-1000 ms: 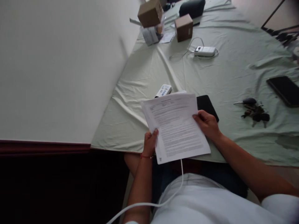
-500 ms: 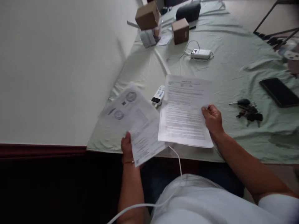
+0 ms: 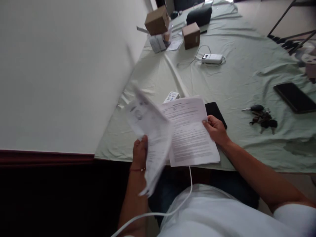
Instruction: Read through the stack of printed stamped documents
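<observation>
My left hand [image 3: 140, 152] is closed on the edge of a printed sheet [image 3: 154, 140] with round stamp-like marks; the sheet bends and is partly blurred. In my right hand [image 3: 216, 130] a printed document [image 3: 191, 135] full of text lines is pinched at its right edge. The document lies tilted slightly over the near part of the table, and the bent sheet overlaps its left side. Beneath the document's upper right, a black flat object [image 3: 216, 113] shows in part. A white device [image 3: 172, 96] peeks out behind its top edge.
A green cloth [image 3: 244, 82] covers the table. Keys [image 3: 264, 118] and a dark phone [image 3: 295, 97] lie on the right. Farther back are a white power bank [image 3: 212, 59] with a cable, cardboard boxes [image 3: 191, 36] and a black pouch [image 3: 199, 16]. A white cable [image 3: 190, 184] crosses my lap.
The left sheet has folded upward and swung toward the right. The right document has moved down and left, covering more of the white device and uncovering the black flat object.
</observation>
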The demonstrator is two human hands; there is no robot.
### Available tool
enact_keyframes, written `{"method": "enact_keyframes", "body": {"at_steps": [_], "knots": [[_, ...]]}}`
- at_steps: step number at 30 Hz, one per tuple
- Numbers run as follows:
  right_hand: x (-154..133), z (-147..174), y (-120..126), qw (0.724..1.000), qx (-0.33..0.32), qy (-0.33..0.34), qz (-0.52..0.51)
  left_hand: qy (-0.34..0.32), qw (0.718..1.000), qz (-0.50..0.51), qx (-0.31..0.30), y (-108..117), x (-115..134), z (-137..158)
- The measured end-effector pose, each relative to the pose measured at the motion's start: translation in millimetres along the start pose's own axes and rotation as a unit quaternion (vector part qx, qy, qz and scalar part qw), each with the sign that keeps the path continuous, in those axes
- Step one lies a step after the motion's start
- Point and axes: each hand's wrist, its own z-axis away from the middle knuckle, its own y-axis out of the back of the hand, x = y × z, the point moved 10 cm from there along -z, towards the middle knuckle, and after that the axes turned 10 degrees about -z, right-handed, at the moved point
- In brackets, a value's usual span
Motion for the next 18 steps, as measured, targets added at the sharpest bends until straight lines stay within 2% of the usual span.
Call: {"method": "enact_keyframes", "body": {"at_steps": [2, 4, 6, 9, 13, 18], "knots": [[2, 0, -4, 1.0, -0.015, -0.004, -0.009, 0.023, 0.998, -0.049, -0.03, -30, -8, 10], [4, -1, -7, 0.999, -0.022, -0.012, -0.022, 0.019, 0.989, -0.12, -0.08, -56, -14, 15], [7, -1, -7, 0.998, -0.023, -0.026, -0.047, -0.022, 0.974, -0.209, -0.084, -65, -14, 16], [9, -1, -8, 0.995, -0.023, -0.04, -0.093, -0.093, 0.951, -0.293, -0.037, -63, -8, 13], [6, -1, -7, 0.993, -0.015, -0.032, -0.117, -0.133, 0.952, -0.275, -0.008, -62, -2, 14], [3, 0, -10, 0.99, -0.014, -0.036, -0.136, -0.09, 0.973, -0.206, -0.056, -76, -10, 18]]}}
